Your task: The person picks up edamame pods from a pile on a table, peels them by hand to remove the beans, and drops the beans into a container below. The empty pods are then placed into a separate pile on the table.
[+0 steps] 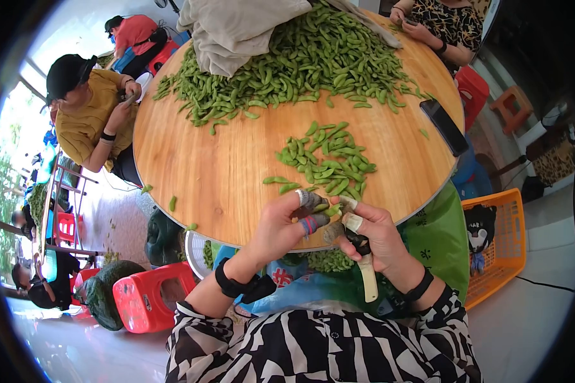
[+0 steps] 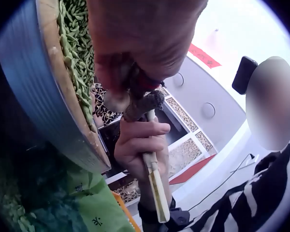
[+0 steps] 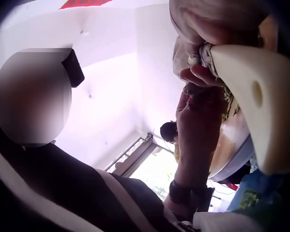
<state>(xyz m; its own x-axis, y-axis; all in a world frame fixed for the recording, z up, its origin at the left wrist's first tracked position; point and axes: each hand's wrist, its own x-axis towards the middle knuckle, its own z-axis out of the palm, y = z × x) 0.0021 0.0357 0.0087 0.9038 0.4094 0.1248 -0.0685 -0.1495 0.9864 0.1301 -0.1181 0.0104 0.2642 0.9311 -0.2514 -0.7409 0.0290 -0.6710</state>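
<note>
At the round table's near edge, my left hand [image 1: 278,223], its fingertips wrapped in grey and coloured tape, pinches a green pod [image 1: 332,210]. My right hand [image 1: 377,236], fingers also wrapped, grips a tool with a cream handle [image 1: 368,278] that points down toward my body; in the right wrist view the handle [image 3: 261,101] looms large with a hole in it. The tool's working end is hidden among the fingers. Both hands' fingertips meet around the pod. Beyond them lies a small pile of green pods [image 1: 332,156] on the wooden table [image 1: 191,185].
A large pod heap [image 1: 294,64] lies at the back under a grey cloth [image 1: 236,32]. A black phone [image 1: 443,126] is at the table's right. Below are a red stool [image 1: 147,300], an orange basket [image 1: 498,249] and a green bag [image 1: 434,242]. Several people sit around.
</note>
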